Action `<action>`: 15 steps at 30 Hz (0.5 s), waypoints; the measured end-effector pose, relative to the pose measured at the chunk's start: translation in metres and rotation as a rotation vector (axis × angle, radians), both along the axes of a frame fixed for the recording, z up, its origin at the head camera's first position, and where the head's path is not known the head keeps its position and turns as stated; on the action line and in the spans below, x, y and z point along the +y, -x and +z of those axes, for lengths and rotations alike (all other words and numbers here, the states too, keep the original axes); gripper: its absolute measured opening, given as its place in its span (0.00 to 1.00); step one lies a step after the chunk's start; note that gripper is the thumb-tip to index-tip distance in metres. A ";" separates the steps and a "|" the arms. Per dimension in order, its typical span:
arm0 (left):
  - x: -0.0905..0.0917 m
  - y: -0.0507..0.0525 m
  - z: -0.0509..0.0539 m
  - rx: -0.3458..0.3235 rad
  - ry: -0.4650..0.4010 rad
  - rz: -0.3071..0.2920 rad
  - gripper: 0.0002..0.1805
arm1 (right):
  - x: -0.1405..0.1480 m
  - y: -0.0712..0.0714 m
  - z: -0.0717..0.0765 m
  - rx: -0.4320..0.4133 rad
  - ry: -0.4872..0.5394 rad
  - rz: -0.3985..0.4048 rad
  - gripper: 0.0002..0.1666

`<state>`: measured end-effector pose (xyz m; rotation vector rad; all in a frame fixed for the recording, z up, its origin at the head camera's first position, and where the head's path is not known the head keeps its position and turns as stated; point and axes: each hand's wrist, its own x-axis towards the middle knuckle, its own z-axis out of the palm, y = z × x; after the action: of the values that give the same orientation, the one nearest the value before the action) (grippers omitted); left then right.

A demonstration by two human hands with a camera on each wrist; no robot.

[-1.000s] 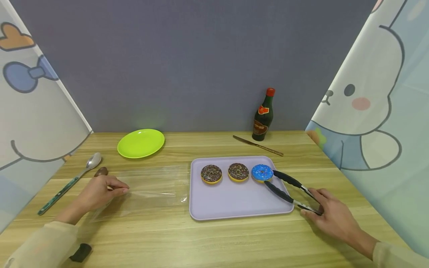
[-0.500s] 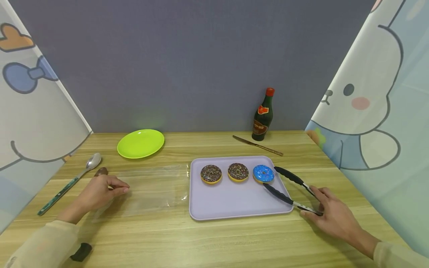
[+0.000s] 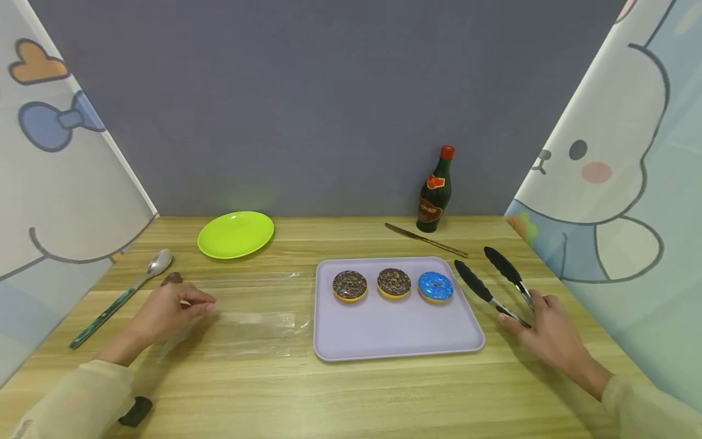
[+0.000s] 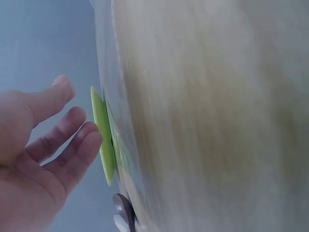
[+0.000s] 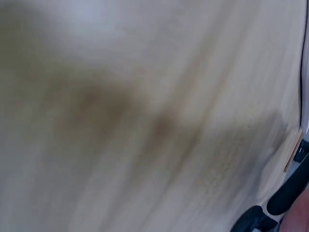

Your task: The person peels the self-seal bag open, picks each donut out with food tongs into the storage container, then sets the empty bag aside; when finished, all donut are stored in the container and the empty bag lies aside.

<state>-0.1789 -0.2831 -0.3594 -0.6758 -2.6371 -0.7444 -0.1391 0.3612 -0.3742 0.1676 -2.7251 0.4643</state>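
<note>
My right hand (image 3: 554, 335) holds the black-and-steel tongs (image 3: 488, 289) by their steel arms. The black tips stand spread apart, right of the lilac tray (image 3: 395, 353), with nothing between them. In a row on the tray lie two chocolate donuts, a left one (image 3: 350, 286) and a middle one (image 3: 393, 283), and a blue donut (image 3: 436, 287). My left hand (image 3: 164, 311) hovers low over the table's left side. In the left wrist view its fingers (image 4: 72, 154) are loosely curled, apart from the thumb, holding nothing. A clear plastic sheet (image 3: 258, 329) lies beside it.
A lime-green plate (image 3: 236, 236) stands at the back left. A green-handled spoon (image 3: 131, 292) lies left of my left hand, which partly hides a brown rounded utensil (image 3: 172, 278). Behind the tray are a table knife (image 3: 425, 240) and a dark bottle (image 3: 436, 190).
My right hand has drawn the tongs off the blue donut, to the right and away from the tray, with the tips still spread. The left hand stays nearly in place.
</note>
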 end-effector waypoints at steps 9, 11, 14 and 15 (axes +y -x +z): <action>0.006 -0.009 0.004 -0.007 0.025 0.053 0.13 | 0.005 0.026 -0.003 -0.145 -0.073 -0.091 0.53; 0.007 -0.011 0.005 0.004 0.048 0.062 0.16 | 0.004 0.030 -0.004 -0.148 -0.090 -0.096 0.52; 0.009 -0.013 0.006 0.018 0.079 0.060 0.21 | 0.004 0.033 -0.006 -0.144 -0.119 -0.091 0.48; 0.010 -0.014 0.007 0.019 0.088 0.059 0.23 | 0.004 0.034 -0.006 -0.143 -0.129 -0.088 0.46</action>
<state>-0.1654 -0.2728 -0.3528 -0.6217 -2.6734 -0.6049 -0.1728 0.3648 -0.3806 0.0489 -2.8894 0.2858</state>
